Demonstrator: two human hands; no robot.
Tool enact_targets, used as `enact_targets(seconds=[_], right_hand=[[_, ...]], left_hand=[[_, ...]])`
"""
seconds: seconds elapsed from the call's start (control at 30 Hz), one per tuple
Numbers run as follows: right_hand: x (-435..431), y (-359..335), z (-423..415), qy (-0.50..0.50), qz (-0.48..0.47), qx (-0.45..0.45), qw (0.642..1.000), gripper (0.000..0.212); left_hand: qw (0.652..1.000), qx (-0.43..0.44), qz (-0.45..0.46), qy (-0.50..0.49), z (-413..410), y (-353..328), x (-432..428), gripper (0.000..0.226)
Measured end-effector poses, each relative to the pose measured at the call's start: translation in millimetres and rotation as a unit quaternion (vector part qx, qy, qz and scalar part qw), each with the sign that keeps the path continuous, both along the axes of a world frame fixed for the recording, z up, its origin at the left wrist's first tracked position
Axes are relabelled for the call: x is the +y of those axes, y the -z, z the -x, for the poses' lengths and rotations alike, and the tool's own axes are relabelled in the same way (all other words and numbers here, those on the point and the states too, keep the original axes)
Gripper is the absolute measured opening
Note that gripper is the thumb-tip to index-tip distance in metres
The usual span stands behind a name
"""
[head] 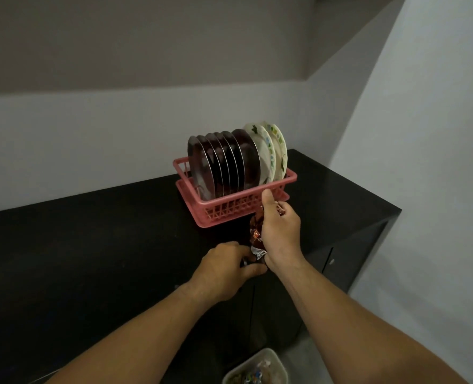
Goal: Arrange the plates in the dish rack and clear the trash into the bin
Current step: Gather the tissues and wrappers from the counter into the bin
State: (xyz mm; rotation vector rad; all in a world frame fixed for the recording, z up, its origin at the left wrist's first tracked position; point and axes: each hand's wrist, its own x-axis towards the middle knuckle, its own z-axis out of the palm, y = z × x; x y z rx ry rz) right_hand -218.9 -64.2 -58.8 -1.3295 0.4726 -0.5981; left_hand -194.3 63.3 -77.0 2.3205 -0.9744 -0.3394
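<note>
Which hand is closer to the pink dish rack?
Right. The right hand is up at the front rim of the dish rack; the left hand is farther back, well short of it.

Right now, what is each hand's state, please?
Left hand: closed, pinching the lower end of the brown snack wrapper.
Right hand: closed around the same wrapper.

We can read just one scrap of print, on the crumpled brown wrapper [257,246] held near the front edge of the black countertop [91,245]: at its lower end a pale patch carries capital letters that look like "NUTRI", the rest folded out of sight. Higher on the same wrapper sits a red-and-orange logo, too blurred for us to read.
</note>
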Motion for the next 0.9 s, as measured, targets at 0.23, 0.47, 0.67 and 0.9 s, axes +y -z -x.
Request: enact_targets(seconds=[0.23, 0.47, 0.67, 0.9], right_hand=[[-9.5, 13.2, 3.3, -0.063, -0.004, 0.021, 0.998, 0.037], [-20.8, 27.6, 2.3, -0.127, 0.124, 0.126, 0.976, 0.059], [-41.1, 48.7, 15.3, -0.143, 0.147, 0.16, 0.966, 0.034], [-92.5, 76.5, 34.3, -0.125, 0.199, 0.212, 0.949, 0.024]], left_hand=[[0.999, 0.021, 0.047, 0.018, -14.7, 16.2, -8.6, 0.012], [0.999, -0.029, 0.031, -0.017, -48.7, 22.9, -15.2, 0.017], [0.995, -0.088, -0.016, -0.04, -56.9, 33.4, -34.4, 0.025], [0.996, 0.048, -0.049, 0.057, -47.8, 26.5, -67.0, 0.018]])
